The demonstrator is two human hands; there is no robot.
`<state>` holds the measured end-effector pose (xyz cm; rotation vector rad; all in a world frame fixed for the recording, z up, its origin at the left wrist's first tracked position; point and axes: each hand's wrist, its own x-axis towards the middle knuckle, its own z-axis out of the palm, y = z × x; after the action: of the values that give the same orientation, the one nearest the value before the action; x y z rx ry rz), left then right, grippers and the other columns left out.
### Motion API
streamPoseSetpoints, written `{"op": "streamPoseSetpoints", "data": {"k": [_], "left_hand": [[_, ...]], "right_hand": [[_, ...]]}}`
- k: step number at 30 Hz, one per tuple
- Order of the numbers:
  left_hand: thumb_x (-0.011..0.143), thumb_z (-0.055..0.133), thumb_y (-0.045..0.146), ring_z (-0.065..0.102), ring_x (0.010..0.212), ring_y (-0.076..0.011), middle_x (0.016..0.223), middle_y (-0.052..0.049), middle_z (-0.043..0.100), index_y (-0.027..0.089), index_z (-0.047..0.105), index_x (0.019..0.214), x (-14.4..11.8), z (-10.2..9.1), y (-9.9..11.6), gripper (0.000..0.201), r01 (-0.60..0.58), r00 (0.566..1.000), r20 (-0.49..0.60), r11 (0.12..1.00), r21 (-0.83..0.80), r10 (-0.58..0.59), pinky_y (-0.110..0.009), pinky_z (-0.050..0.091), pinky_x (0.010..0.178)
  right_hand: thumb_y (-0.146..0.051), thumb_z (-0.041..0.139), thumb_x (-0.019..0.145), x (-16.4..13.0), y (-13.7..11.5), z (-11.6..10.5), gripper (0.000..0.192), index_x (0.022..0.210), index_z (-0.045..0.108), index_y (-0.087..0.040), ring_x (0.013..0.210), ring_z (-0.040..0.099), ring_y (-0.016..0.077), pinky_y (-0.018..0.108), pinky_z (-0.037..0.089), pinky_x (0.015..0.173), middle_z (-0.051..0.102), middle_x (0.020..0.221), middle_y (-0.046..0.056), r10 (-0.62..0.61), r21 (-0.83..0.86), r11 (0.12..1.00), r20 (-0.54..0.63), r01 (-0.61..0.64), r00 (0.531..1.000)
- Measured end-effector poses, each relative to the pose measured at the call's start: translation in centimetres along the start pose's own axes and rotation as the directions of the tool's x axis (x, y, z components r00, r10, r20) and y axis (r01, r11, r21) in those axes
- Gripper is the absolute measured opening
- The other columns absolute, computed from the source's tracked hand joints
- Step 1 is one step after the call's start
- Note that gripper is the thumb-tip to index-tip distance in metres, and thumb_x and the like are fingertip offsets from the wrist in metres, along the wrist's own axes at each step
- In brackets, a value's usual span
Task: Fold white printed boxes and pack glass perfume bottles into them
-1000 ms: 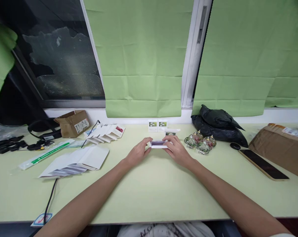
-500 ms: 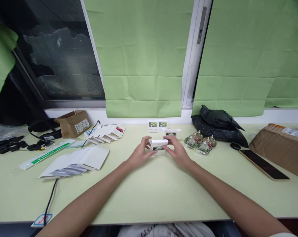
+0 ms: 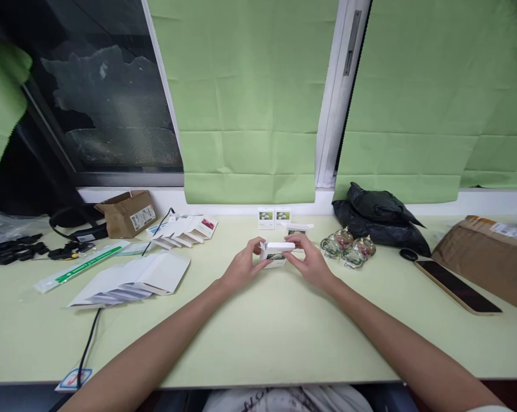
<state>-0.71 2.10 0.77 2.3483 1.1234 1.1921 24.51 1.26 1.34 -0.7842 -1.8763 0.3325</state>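
A small white carton [image 3: 276, 257] with a green picture on its front is held upright just above or on the table, between my two hands. My left hand [image 3: 240, 266] grips its left side, thumb at the front and fingers at the back. On the right side my right hand [image 3: 313, 266] grips it with thumb and fingers near the top. Behind my right hand stands another small carton [image 3: 297, 229] with a white flap sticking out at its top. Two matching picture cartons [image 3: 266, 218] stand side by side farther back. What is inside the held carton is hidden.
White folded cartons lie at left in a front stack [image 3: 134, 279] and a back stack [image 3: 185, 230]. Behind are a brown box [image 3: 127, 214] and cables. At right are wrapped baubles [image 3: 348, 247], black bags [image 3: 381, 220], a phone [image 3: 458, 287] and a brown parcel [image 3: 485, 257].
The white top of the held carton has shifted slightly to the right, and more of its left side shows. Both hands keep their grip in almost the same place.
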Motion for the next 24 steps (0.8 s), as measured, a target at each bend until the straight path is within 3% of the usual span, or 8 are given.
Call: {"op": "streamPoseSetpoints", "data": {"k": [5, 10, 19, 24], "left_hand": [[0.091, 0.073, 0.037, 0.069, 0.098, -0.0186, 0.122, -0.004, 0.066, 0.028, 0.046, 0.135, 0.1, -0.2, 0.4, 0.052, -0.089, 0.995, -0.037, 0.995, 0.035, 0.09, -0.034, 0.056, 0.089], [0.092, 0.072, 0.037, 0.067, 0.09, -0.0167, 0.109, -0.001, 0.066, 0.027, 0.052, 0.124, 0.0, -0.2, 1.0, 0.039, -0.102, 0.995, -0.009, 0.995, -0.008, 0.102, -0.032, 0.056, 0.085], [0.089, 0.073, 0.045, 0.065, 0.087, -0.0167, 0.109, -0.003, 0.062, 0.026, 0.052, 0.119, 0.0, 0.0, 1.0, 0.041, -0.067, 0.997, 0.039, 0.991, -0.114, 0.072, -0.035, 0.058, 0.084], [0.082, 0.08, 0.045, 0.067, 0.082, -0.0149, 0.114, -0.003, 0.06, 0.027, 0.05, 0.123, -0.2, 0.5, 0.7, 0.053, -0.006, 0.999, 0.045, 0.981, -0.193, 0.015, -0.035, 0.061, 0.079]], "right_hand": [[-0.03, 0.059, 0.101, 0.1, -0.2, -0.3, 0.028, 0.128, 0.056, -0.028, 0.118, 0.063, 0.0273, 0.044, 0.053, 0.1, 0.066, 0.124, 0.009, -0.117, -0.137, 0.983, 0.022, 0.119, 0.993], [-0.031, 0.06, 0.101, 0.1, -0.3, -0.3, 0.03, 0.131, 0.057, -0.028, 0.123, 0.061, 0.0276, 0.046, 0.051, 0.104, 0.065, 0.126, 0.01, -0.149, -0.15, 0.977, 0.02, 0.15, 0.989], [-0.035, 0.065, 0.097, 0.0, -0.8, -0.3, 0.036, 0.132, 0.056, -0.029, 0.123, 0.059, 0.031, 0.049, 0.051, 0.104, 0.062, 0.129, 0.011, -0.062, -0.104, 0.992, 0.053, 0.067, 0.997], [-0.039, 0.065, 0.096, -0.3, -0.7, 0.0, 0.056, 0.147, 0.043, -0.031, 0.118, 0.062, 0.0289, 0.048, 0.052, 0.103, 0.061, 0.136, 0.01, 0.065, -0.034, 0.997, 0.054, -0.064, 0.996]]}}
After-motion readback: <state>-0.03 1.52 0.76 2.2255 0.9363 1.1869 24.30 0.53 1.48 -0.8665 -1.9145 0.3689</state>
